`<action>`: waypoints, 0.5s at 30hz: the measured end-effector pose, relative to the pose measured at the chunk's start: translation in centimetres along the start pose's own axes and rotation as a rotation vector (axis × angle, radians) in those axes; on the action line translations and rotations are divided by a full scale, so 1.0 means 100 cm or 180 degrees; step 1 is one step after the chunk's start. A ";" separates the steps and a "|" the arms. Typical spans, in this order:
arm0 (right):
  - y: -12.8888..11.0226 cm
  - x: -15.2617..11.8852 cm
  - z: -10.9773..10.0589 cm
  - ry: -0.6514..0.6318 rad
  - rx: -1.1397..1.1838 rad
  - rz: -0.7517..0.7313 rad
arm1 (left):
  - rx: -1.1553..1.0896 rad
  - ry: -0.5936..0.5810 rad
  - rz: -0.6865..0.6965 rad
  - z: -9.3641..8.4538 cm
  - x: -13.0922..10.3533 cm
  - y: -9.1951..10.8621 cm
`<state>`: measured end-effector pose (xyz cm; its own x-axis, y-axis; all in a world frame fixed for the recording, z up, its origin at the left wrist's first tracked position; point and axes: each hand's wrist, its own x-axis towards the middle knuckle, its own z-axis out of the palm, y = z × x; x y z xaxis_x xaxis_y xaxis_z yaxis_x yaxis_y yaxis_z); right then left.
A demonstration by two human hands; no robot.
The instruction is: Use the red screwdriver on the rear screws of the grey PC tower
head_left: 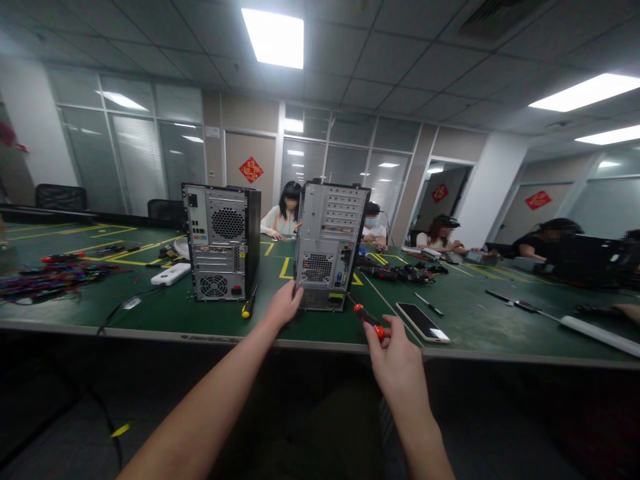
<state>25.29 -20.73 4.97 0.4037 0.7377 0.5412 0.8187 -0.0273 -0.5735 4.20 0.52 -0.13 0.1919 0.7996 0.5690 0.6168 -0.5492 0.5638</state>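
the computer case (307, 220) between both hands stands upright by the table (480, 333) edge, back towards the wearer, likely for reach. the left hand (284, 304), arm outstretched, touches its lower left side, seemingly steadying it (clamped or not, one cannot tell); the right hand (400, 357) grips a screwdriver (367, 318) slanting towards its lower right corner.

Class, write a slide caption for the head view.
Left hand against a computer tower, right hand holding a red-and-black screwdriver near its base, at a green table.
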 end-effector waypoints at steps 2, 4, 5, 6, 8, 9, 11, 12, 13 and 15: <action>0.000 -0.001 -0.001 -0.0021 0.0014 -0.0032 | 0.0009 -0.0006 -0.0004 0.000 0.000 0.000; 0.000 -0.001 -0.001 -0.0021 -0.0055 -0.0250 | 0.0018 -0.0017 -0.0009 -0.001 0.000 0.001; 0.001 -0.002 -0.001 0.0008 -0.0092 -0.0404 | 0.0019 -0.0025 -0.0015 -0.001 0.000 0.001; 0.001 -0.002 -0.001 0.0057 -0.0121 -0.0548 | 0.0018 -0.0030 -0.0021 -0.001 0.000 0.001; 0.002 -0.001 -0.001 0.0173 -0.0158 -0.0747 | 0.0010 -0.0023 -0.0021 -0.001 0.000 0.001; 0.003 -0.001 0.000 0.0208 -0.0174 -0.0794 | 0.0004 -0.0016 -0.0015 -0.001 0.000 0.001; 0.003 -0.001 0.000 0.0228 -0.0179 -0.0821 | -0.0007 -0.0005 0.0003 0.000 0.000 0.001; 0.003 -0.001 0.000 0.0225 -0.0171 -0.0814 | -0.0010 -0.0003 0.0012 0.000 0.000 0.000; 0.002 -0.001 -0.001 0.0217 -0.0154 -0.0794 | -0.0011 0.0000 0.0019 0.001 0.000 0.000; 0.001 -0.002 -0.001 0.0160 -0.0091 -0.0667 | -0.0001 0.0008 0.0026 0.001 0.000 -0.001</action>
<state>25.38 -20.93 4.87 0.2426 0.6948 0.6771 0.8979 0.1035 -0.4279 4.24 0.56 -0.24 0.1951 0.7944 0.5752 0.6150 -0.5559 0.5592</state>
